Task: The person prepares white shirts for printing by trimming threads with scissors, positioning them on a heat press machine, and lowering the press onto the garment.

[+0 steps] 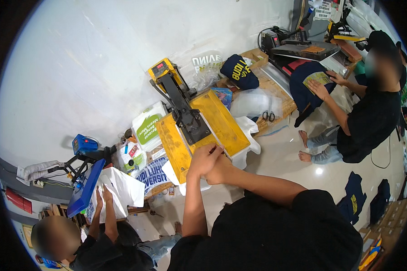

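Observation:
My left hand (205, 159) and my right hand (220, 168) are together, one overlapping the other, at the front end of the handle (215, 128) of a yellow heat press (228, 127). The fingers look curled, but what lies beneath them is hidden. The press's upper plate is down. White fabric (247, 130) sticks out from under it at the right and front. A digital display (160, 67) glows red on the control box at the back.
At left, a co-worker's hands (103, 200) touch white fabric (120, 186) beside a raised blue heat press (86, 189). At right, another person's hands (320, 88) lie on a navy garment (298, 81). Black scissors (268, 116) and transparent film (252, 105) rest on the wooden table (285, 98).

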Tool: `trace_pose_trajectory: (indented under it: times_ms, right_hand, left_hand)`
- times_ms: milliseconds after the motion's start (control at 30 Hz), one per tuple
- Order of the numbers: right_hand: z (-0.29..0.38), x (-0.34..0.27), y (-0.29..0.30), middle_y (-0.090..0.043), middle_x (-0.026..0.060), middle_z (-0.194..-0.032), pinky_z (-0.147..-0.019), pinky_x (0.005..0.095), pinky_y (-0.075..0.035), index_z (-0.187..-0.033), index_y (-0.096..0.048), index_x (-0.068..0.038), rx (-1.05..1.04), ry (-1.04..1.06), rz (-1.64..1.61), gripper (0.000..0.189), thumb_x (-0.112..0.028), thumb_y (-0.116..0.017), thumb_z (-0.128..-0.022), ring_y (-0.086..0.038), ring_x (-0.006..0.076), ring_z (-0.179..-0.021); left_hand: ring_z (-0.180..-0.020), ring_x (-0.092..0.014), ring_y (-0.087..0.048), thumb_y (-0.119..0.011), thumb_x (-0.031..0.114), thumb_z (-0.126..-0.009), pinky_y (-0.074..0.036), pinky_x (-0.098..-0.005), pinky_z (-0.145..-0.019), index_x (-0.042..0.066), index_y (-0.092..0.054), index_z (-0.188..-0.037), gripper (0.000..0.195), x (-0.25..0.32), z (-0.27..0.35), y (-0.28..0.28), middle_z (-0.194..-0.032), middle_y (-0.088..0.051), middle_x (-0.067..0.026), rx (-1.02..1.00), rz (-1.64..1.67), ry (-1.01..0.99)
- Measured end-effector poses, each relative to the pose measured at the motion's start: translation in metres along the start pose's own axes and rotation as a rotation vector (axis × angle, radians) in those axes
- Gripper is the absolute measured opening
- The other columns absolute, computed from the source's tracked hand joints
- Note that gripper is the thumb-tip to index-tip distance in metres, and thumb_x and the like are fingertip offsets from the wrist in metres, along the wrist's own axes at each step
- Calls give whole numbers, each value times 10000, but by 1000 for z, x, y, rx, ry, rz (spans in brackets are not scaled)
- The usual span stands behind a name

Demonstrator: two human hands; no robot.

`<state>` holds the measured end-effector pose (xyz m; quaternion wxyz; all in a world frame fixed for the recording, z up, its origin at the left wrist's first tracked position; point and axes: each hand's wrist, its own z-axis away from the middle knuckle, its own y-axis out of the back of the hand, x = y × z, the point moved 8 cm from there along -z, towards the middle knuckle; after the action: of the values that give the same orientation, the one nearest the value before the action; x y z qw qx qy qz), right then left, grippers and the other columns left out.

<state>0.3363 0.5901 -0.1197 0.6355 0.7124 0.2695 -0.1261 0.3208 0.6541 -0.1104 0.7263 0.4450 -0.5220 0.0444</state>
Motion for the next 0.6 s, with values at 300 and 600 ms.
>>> trace_pose_trajectory:
  times_ms: [300,600]
  right_hand:
    - [-3,5,-12,-754,199,-1080,-886,574,-539,-1086,-767,-78,42,42,35,293,-194,-730,-819,-704,435,-1013]
    - [-2,3,-4,-742,192,-1167,-944,554,-535,-1157,-757,-89,-56,-21,11,352,-201,-734,-825,-691,419,-1090]
  left_hand:
    - [-713,-424,-658,-651,416,-1007,-484,-468,-656,-4,-746,-906,443,-5,-1,-3,-768,-671,-247,3,29,-6]
    - [-724,-373,-642,-647,390,-1018,-478,-449,-673,-26,-720,-910,436,7,1,1,-793,-670,-239,-6,-28,19]
